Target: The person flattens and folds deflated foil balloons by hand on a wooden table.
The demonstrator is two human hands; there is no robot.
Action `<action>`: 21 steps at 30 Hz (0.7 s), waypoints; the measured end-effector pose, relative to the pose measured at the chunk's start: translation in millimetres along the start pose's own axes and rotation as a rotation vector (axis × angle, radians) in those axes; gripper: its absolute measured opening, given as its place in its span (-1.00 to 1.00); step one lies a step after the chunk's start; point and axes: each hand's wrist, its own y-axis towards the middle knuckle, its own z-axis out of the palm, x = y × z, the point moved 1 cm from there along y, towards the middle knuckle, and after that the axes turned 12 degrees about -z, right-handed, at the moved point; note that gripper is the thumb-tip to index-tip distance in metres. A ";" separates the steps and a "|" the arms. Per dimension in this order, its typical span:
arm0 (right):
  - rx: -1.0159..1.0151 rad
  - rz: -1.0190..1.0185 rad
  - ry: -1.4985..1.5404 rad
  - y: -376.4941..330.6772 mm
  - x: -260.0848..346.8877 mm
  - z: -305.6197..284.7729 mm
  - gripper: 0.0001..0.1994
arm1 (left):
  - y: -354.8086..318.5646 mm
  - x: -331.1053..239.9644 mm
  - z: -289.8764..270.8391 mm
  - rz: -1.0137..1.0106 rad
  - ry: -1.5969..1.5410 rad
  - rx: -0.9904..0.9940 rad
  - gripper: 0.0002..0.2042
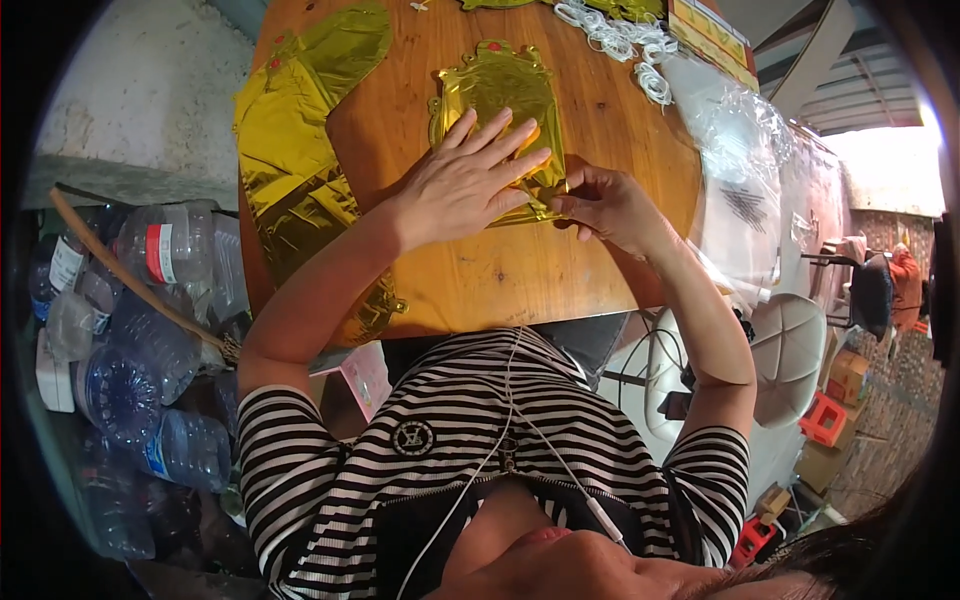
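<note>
Largest in the view is the wooden tabletop (500,280), whose near edge runs just in front of the person's striped shirt (545,400); beyond its left side, below a pale ledge, lies a heap of plastic bottles (155,340). Along that left side stretches a long overlapping spread of gold foil (290,150), apparently set there to be within reach without crowding the middle. Clear plastic bags (740,190) line the right side, leaving wood showing on both sides of the work and in a broad strip toward the near edge, which gives the forearms room to slide sideways or back. At the middle lies the gold foil piece (500,85), a roughly rectangular form with a scalloped border, its far end turned away from the person. The left hand (460,185) rests across it palm down, fingers spread and gripping nothing, probably so that the light material does not skid. The right hand (615,210) pinches the piece's near right corner between thumb and fingers; whether a separate strip is also caught there cannot be made out, as the fingertips hide it. Bundles of white cord (655,85) lie past the far right, well apart from both hands. Smallest is a red spot (495,47) at the piece's far edge.
</note>
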 end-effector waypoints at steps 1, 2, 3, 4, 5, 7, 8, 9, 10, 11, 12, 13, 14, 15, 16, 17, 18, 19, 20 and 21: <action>0.014 0.052 -0.013 1.1 5.4 -0.5 -0.79 | -0.1 0.1 0.4 0.003 -0.002 0.004 -0.42; 0.028 0.104 -0.027 2.0 7.2 -0.1 -0.78 | -0.5 0.6 0.8 -0.003 0.002 0.002 -0.42; 0.026 0.107 -0.025 2.3 6.7 1.0 -0.78 | -0.3 0.7 1.4 -0.010 0.006 0.000 -0.42; 0.012 0.063 0.003 2.4 6.5 2.4 -0.76 | 0.2 0.7 2.0 -0.010 0.004 0.002 -0.42; -0.003 0.020 0.030 2.2 6.3 3.3 -0.74 | 0.6 0.7 2.6 -0.008 0.020 -0.016 -0.43; -0.008 0.034 0.033 0.5 -0.3 5.8 -0.73 | 0.0 0.8 4.1 -0.011 0.034 -0.031 -0.44; -0.015 0.045 0.035 0.2 -2.7 6.5 -0.71 | 0.2 1.2 4.9 0.001 0.031 -0.041 -0.45; -0.014 0.048 0.036 0.7 -3.2 6.3 -0.71 | 0.1 1.1 5.5 0.014 0.026 -0.051 -0.45; 0.001 0.041 0.021 1.8 -2.8 5.5 -0.72 | -0.5 1.1 5.4 0.012 0.025 -0.049 -0.45; 0.017 0.033 0.005 2.7 -1.9 5.2 -0.72 | -0.9 1.0 4.5 0.011 0.030 -0.046 -0.46; 0.017 0.034 0.005 2.9 1.1 4.6 -0.72 | -0.7 1.0 4.1 0.012 0.034 -0.044 -0.46; 0.028 0.072 -0.029 3.0 5.1 4.1 -0.72 | -0.5 1.0 4.4 0.012 0.033 -0.044 -0.46; 0.039 0.109 -0.062 3.1 7.2 3.9 -0.72 | -0.2 1.0 4.5 0.015 0.032 -0.052 -0.46; 0.041 0.107 -0.062 2.6 6.4 4.1 -0.72 | -0.6 0.6 4.4 0.017 0.032 -0.059 -0.46; 0.020 0.104 -0.064 1.7 4.5 3.9 -0.72 | -0.3 0.3 4.5 0.015 0.034 -0.060 -0.46; -0.003 0.099 -0.066 1.1 2.8 3.3 -0.72 | 0.5 0.1 4.6 0.019 0.039 -0.054 -0.46; -0.002 0.097 -0.067 0.7 0.3 2.3 -0.72 | 0.8 -0.1 4.9 0.025 0.044 -0.048 -0.46; -0.007 0.095 -0.061 0.1 -2.2 0.9 -0.69 | 0.7 -0.2 4.2 0.025 0.047 -0.051 -0.46; -0.012 0.092 -0.056 -0.3 -3.3 0.0 -0.66 | 0.7 -0.3 3.2 0.021 0.048 -0.025 -0.44; -0.012 0.087 -0.057 -1.2 -3.5 2.6 -0.66 | 0.4 0.2 2.4 0.014 0.050 0.001 -0.43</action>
